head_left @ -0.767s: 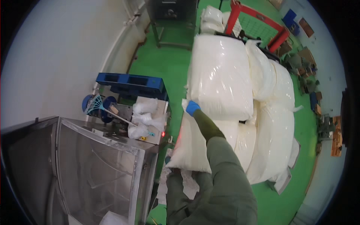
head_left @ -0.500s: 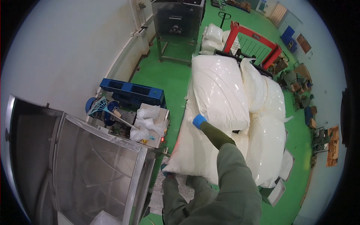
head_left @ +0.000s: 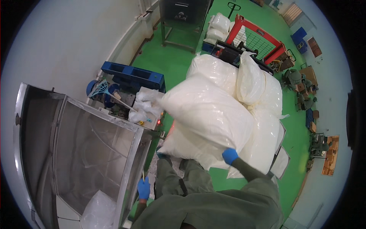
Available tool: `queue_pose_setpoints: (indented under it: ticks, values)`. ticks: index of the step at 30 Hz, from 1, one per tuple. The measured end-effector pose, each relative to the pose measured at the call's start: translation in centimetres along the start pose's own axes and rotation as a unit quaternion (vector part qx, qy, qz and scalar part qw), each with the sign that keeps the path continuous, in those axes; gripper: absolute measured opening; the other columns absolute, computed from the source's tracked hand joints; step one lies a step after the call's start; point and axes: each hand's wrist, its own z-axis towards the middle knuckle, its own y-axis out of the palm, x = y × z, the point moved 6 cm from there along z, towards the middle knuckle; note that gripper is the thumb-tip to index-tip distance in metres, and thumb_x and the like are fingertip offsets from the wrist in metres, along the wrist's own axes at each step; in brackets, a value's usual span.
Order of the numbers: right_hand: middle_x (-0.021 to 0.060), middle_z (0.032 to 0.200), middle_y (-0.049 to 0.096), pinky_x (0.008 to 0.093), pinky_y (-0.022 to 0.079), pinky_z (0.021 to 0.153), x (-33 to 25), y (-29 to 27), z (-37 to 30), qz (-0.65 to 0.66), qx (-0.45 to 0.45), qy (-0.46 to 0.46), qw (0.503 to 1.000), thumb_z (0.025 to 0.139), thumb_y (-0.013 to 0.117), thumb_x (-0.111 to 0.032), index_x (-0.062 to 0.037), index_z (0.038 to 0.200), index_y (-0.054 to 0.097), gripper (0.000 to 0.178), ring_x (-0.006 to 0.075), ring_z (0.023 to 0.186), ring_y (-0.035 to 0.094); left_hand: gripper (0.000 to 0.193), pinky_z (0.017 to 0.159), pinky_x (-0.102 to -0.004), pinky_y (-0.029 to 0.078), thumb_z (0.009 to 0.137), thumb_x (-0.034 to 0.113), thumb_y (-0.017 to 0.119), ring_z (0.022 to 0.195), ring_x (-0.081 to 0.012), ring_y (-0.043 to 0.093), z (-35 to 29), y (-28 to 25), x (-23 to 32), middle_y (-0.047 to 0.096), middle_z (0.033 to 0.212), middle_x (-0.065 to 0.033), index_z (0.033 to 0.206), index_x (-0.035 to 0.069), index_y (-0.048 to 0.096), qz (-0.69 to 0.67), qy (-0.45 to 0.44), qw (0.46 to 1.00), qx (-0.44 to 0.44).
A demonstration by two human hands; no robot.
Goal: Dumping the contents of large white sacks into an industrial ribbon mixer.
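My right hand (head_left: pixel 230 156), in a blue glove, is closed on the near edge of a large white plastic sack (head_left: pixel 207 105). That sack lies aslant on top of other full sacks, its far left corner jutting toward the machine. Beneath it another white sack (head_left: pixel 187 141) reaches down to my feet. My left hand, also gloved in blue (head_left: pixel 143 188), hangs beside the metal bin (head_left: pixel 131 160). Its fingers are closed round a thin yellowish stick-like thing (head_left: pixel 143 174), whose kind I cannot make out.
A clear plastic bag (head_left: pixel 100 210) lies in the bin. Beyond it, a blue pallet (head_left: pixel 133 76) leans near a light blue fan-shaped rake (head_left: pixel 101 89) and bundled plastic bags (head_left: pixel 146 105). A red-framed lift truck (head_left: pixel 259 34) stands behind the sacks, and a steel machine (head_left: pixel 181 23) at the back.
The upper sack has swung left and toward me, baring sacks behind it. My right hand has moved right and nearer my body. My left hand has come into view.
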Motion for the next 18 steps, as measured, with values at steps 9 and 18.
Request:
queue_pose_setpoints:
  ticks: [9, 18]
  values:
    - [0.0136, 0.068, 0.061, 0.0437, 0.047, 0.062, -5.3, 17.7, -9.6, 0.175, -0.061, 0.119, 0.975, 0.07, 0.054, -0.02, -0.011, 0.066, 0.064, 0.013, 0.031, 0.068, 0.062, 0.034, 0.06, -0.043, 0.039, 0.089, 0.028, 0.046, 0.07, -0.0366, 0.054, 23.6, 9.1, 13.1, 0.056, 0.078, -0.0254, 0.09, -0.005, 0.055, -0.049, 0.059, 0.996, -0.046]
    - [0.0196, 0.109, 0.055, 0.0358, 0.041, 0.087, 3.6, 9.5, -12.3, 0.44, 0.119, 0.551, 0.7, 0.076, 0.06, -0.042, -0.0005, 0.11, 0.052, 0.055, 0.0306, 0.102, 0.053, 0.042, 0.072, -0.0399, 0.047, 0.092, 0.03, 0.036, 0.089, -0.0347, 0.058, 49.9, 29.9, -1.4, 0.057, 0.099, -0.027, 0.109, -0.004, 0.053, 0.18, -0.016, 0.943, -0.278]
